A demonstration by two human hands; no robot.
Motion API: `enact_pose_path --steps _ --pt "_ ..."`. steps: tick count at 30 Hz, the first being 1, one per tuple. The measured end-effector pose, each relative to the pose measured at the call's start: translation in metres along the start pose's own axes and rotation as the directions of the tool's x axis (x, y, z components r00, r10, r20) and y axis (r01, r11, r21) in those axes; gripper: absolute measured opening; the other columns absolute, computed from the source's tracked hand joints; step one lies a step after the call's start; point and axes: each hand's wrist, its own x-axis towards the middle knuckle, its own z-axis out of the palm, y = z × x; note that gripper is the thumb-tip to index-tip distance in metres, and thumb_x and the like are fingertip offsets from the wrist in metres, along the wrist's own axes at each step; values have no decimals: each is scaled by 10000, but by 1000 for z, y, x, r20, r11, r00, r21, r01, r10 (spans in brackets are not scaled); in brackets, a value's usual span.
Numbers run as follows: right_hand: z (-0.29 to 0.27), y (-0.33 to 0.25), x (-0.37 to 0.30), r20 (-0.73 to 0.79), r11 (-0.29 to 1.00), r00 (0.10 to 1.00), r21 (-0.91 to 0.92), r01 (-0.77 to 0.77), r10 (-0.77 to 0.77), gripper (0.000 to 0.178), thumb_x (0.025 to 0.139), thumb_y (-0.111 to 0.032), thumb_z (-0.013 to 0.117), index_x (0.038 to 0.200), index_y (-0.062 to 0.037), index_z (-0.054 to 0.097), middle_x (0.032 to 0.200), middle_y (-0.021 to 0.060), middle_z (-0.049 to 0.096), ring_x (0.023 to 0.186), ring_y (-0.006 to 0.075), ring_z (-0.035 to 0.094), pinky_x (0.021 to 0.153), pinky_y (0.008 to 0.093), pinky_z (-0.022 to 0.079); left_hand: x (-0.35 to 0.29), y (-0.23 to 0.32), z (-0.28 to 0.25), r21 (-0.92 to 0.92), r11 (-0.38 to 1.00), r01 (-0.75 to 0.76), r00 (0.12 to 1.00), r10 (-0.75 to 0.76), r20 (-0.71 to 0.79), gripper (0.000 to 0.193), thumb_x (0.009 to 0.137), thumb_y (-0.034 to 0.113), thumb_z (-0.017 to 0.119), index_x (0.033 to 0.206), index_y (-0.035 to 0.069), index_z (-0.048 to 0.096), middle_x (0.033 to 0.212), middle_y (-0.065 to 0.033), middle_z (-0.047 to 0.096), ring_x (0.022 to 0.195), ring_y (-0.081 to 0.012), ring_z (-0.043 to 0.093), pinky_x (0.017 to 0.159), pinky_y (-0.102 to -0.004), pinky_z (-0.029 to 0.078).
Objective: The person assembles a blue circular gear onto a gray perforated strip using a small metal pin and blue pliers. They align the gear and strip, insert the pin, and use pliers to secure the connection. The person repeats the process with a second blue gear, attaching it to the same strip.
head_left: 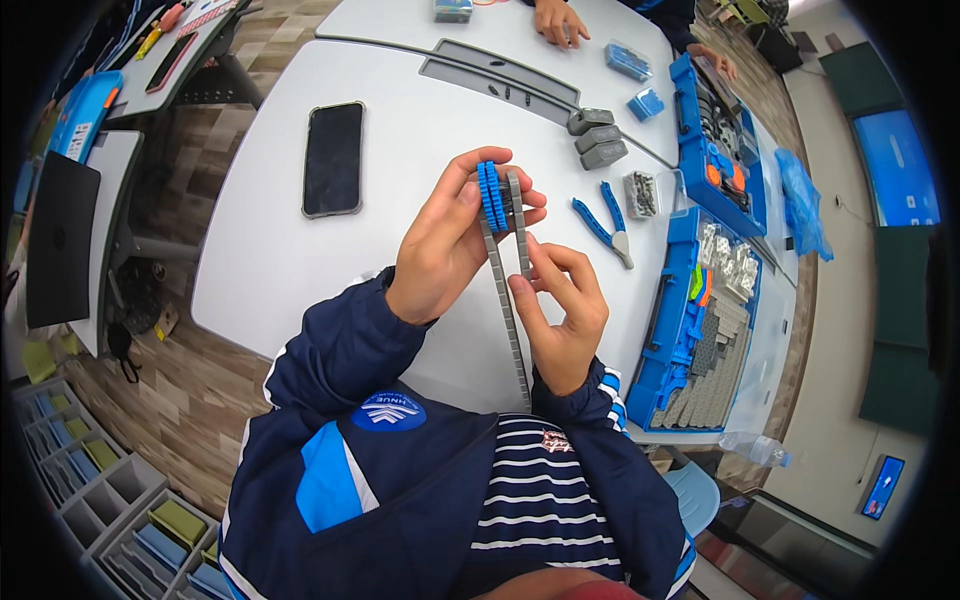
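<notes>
My left hand [432,252] is wrapped round an assembly of toothed blue gears [491,196] with grey beams beside them, held up over the table. A long grey beam [508,315] runs from the gears down toward my chest. On the gears' right side is a shorter grey beam [521,250], its lower end pinched between the thumb and fingers of my right hand [570,318]. Dark parts between the gears and the shorter beam are partly hidden by my left fingers. Blue-handled pliers [606,222] lie with handles spread, right of my hands.
A black phone [333,160] lies on the white table [250,260]. Grey blocks [598,140] and a small box of parts [641,195] stand beyond the pliers. Blue cases of parts [665,330] line the right edge. Another person's hand [560,22] rests at the far side.
</notes>
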Motion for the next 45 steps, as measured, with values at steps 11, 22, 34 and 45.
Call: enact_pose_path --steps 11,22,34,45 --pt "-7 5 1 101 954 978 223 -200 182 393 873 29 656 1265 9 637 1063 112 626 877 122 617 698 237 536 -1 0 2 63 997 41 998 -38 -40 474 1053 341 424 1408 41 331 1274 -151 500 1183 -232 555 1065 -440 445" --pt "-9 8 4 130 977 978 113 -179 164 378 863 21 662 1240 5 658 995 97 642 775 103 589 661 222 522 3 -11 -12 -86 993 80 995 -85 -55 410 1056 357 421 1357 86 361 1258 -133 500 1188 -231 541 1056 -436 452" --pt "-12 13 5 156 998 986 6 -61 59 420 830 3 710 1240 -82 680 1004 89 644 717 129 598 584 243 492 2 -16 -22 -273 957 93 992 -112 -54 317 1086 316 307 1277 108 450 1219 -111 520 1162 -225 558 1056 -453 463" --pt "-15 14 5 185 996 979 15 -88 83 395 843 2 698 1234 -49 679 988 83 645 755 115 581 606 237 477 3 -18 -26 -303 946 119 990 -135 -34 262 1083 291 343 1228 116 473 1164 -94 512 1119 -205 556 1007 -412 487"
